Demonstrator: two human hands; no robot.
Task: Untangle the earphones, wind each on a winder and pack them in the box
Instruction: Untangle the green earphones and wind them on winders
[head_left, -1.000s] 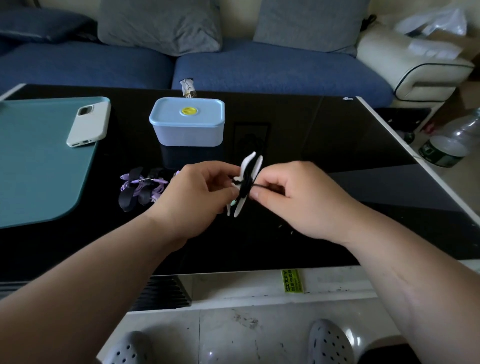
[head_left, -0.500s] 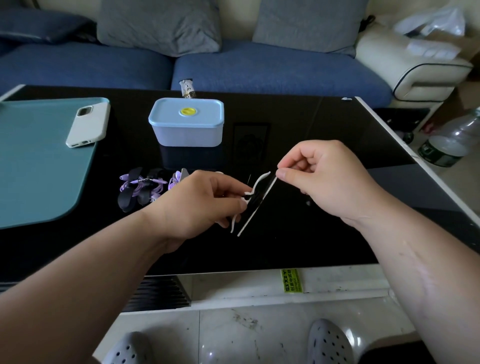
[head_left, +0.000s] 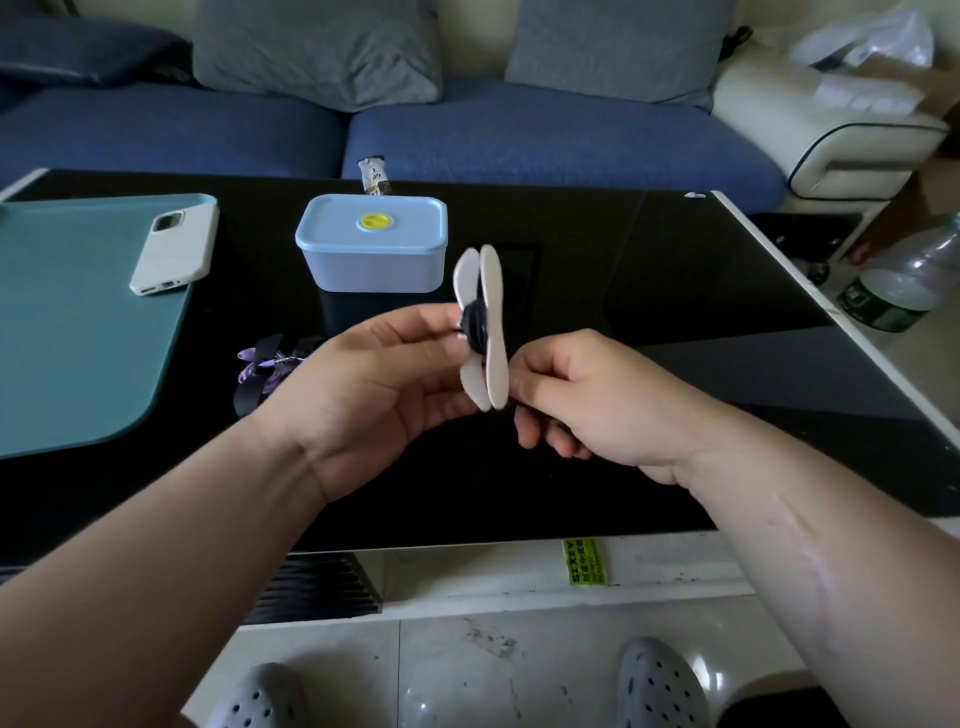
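A white winder (head_left: 491, 291) stands upright above the black table, with black earphone cord (head_left: 474, 327) wound round its middle. My left hand (head_left: 374, 379) pinches the winder at its centre from the left. Just to the right of the winder's lower end, my right hand (head_left: 597, 400) has its fingers curled round the loose end of the black cord. A second earphone, purple on a black winder (head_left: 265, 364), lies on the table partly hidden behind my left hand. The light blue box (head_left: 374, 260) with its lid on sits further back.
A white phone (head_left: 174, 249) lies on a teal mat (head_left: 67, 332) at the left. A small wrapper (head_left: 375, 176) stands behind the box. A blue sofa (head_left: 519, 135) runs along the far side, and a plastic bottle (head_left: 904, 286) lies right of the table edge (head_left: 810, 291).
My right hand has come back down from the upper right to the winder's lower end. The winder has turned from tilted to upright and risen a little.
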